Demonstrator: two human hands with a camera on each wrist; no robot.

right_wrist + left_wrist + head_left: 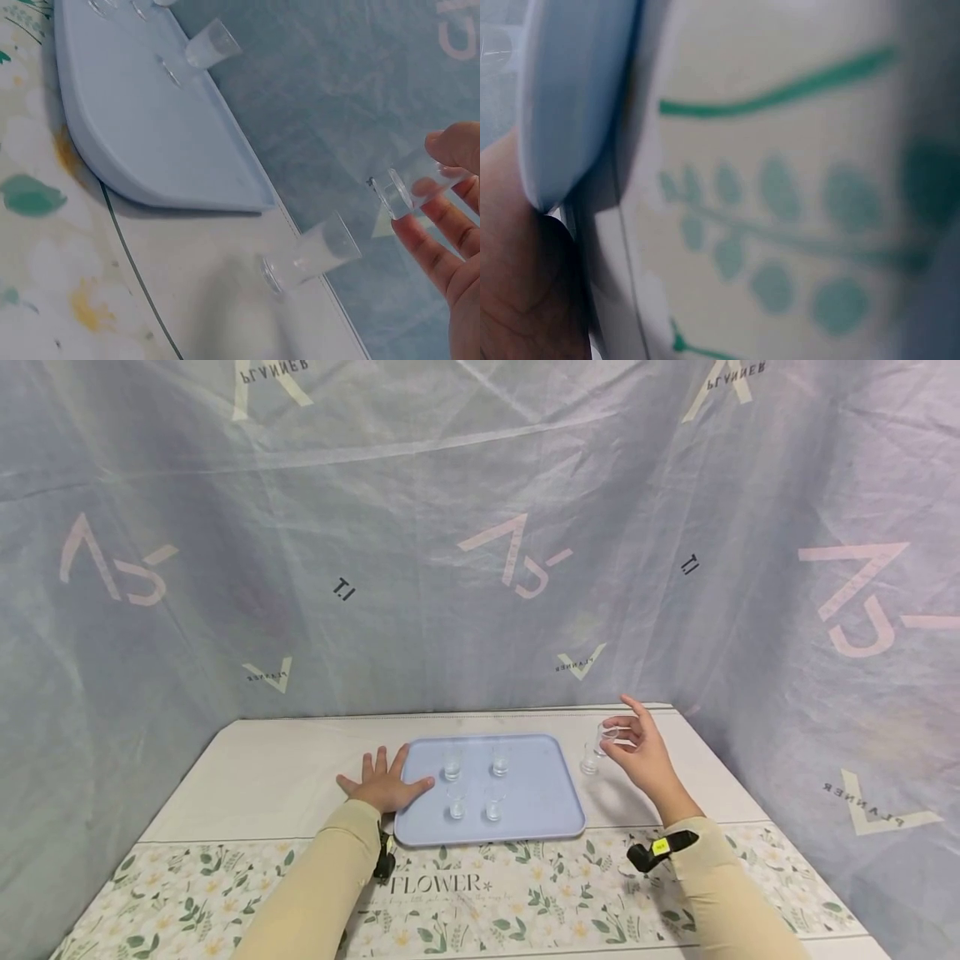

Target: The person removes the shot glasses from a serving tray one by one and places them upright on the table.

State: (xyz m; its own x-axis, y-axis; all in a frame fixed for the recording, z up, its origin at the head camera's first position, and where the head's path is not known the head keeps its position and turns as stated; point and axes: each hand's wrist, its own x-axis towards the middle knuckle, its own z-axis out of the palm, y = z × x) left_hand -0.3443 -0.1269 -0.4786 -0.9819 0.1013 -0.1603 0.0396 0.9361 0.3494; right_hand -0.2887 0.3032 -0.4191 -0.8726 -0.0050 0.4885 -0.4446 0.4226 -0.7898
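Observation:
My right hand (643, 762) pinches a small clear shot glass (405, 184) between thumb and fingers, held above the table to the right of the tray. Just below it a second clear shot glass (311, 253) stands upright on the table, apart from the tray. Spread flat, my left hand (386, 785) rests at the left rim of the light blue tray (540, 793), its thumb over the rim. Several shot glasses stand on the tray in two rows, among them a back right one (500, 763) and a front left one (457, 807).
A white and floral tablecloth (285, 777) covers the table. Behind and at both sides hangs a grey printed curtain (405, 635), close to the table's far edge. A black wrist strap (660, 850) circles the right sleeve.

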